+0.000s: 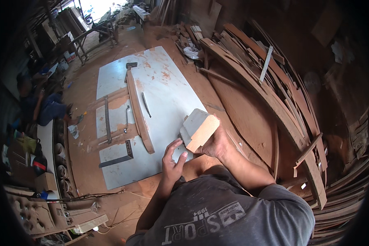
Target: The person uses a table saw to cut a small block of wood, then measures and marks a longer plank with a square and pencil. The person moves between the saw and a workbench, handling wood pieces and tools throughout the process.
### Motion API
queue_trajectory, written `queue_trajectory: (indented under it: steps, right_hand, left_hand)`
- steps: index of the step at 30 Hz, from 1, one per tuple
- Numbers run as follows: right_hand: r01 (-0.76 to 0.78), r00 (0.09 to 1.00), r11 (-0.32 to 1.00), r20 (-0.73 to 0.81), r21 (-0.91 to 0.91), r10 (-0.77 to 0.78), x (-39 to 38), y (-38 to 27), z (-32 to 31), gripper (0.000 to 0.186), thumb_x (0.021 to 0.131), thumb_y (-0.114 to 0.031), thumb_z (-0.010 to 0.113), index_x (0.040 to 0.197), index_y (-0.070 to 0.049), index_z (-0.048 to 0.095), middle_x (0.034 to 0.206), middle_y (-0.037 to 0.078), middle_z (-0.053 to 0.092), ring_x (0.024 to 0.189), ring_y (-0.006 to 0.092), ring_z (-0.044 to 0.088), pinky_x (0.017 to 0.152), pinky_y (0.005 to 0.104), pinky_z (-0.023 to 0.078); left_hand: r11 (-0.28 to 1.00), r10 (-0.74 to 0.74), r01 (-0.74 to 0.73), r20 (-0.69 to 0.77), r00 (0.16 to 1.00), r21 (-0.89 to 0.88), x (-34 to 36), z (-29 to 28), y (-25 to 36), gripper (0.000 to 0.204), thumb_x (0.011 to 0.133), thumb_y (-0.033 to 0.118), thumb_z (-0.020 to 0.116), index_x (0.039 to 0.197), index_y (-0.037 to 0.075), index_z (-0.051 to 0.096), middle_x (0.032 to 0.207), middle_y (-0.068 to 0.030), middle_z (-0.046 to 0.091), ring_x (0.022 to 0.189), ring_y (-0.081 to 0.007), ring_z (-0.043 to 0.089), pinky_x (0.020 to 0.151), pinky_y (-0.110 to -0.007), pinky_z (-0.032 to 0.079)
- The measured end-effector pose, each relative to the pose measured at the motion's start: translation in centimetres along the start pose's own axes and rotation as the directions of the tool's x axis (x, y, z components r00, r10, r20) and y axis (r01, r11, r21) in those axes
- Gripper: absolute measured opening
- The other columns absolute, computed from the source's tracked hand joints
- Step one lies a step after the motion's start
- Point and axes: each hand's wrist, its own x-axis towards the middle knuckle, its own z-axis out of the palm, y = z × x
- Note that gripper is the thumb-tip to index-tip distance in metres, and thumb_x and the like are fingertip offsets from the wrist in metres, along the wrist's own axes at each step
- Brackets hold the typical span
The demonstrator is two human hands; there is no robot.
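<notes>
My right hand (pixel 218 144) grips a stepped wooden block (pixel 203 132) from its right side and underneath. The block's pale, bare end faces up toward me, and its long sides look grey. Just left of it is my left hand (pixel 173 160), thumb and fingers apart in a curve. Those fingertips come close to the block's lower left edge; whether they touch it I cannot tell. Beneath both hands lies a large white board (pixel 174 92) with brown dust on it. A slim dark pointed tool (pixel 146 105) rests on the board, beyond my left hand.
Also on the board lie a long wooden strip (pixel 137 110), a try square (pixel 121 158), a flat metal bar (pixel 107 119) and a wrench (pixel 127 117). Stacked planks (pixel 262 78) fill the right side. A person (pixel 49 104) sits at the far left.
</notes>
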Motion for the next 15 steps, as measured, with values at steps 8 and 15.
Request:
queue_trajectory:
  steps: [8, 15]
  right_hand:
    - [-0.048, 0.999, 0.994, -0.012, -0.101, 0.047, -1.0, -1.0, -0.6, 0.089, 0.097, -0.085, 0.037, 0.153, -0.017, 0.049, 0.152, 0.016, 0.048, 0.138, 0.0374, 0.045, 0.112, 0.0659, 0.038]
    - [-0.015, 0.999, 0.981, -0.043, -0.192, 0.007, -3.5, -1.7, -3.9, 0.092, 0.094, -0.082, 0.052, 0.152, -0.012, 0.050, 0.142, 0.016, 0.055, 0.131, 0.0353, 0.053, 0.107, 0.0582, 0.046]
  left_hand:
    - [0.991, 0.060, -0.052, -0.057, 0.997, 0.123, 1.0, 3.3, 3.2, 0.051, 0.095, 0.013, 0.078, 0.140, -0.004, 0.060, 0.144, -0.0248, 0.062, 0.136, -0.0363, 0.060, 0.115, -0.046, 0.047]
    - [0.970, 0.041, -0.041, 0.006, 0.999, 0.239, 0.5, 8.5, 6.2, 0.074, 0.089, 0.018, 0.088, 0.149, -0.006, 0.052, 0.149, -0.0223, 0.057, 0.142, -0.0322, 0.054, 0.118, -0.045, 0.043]
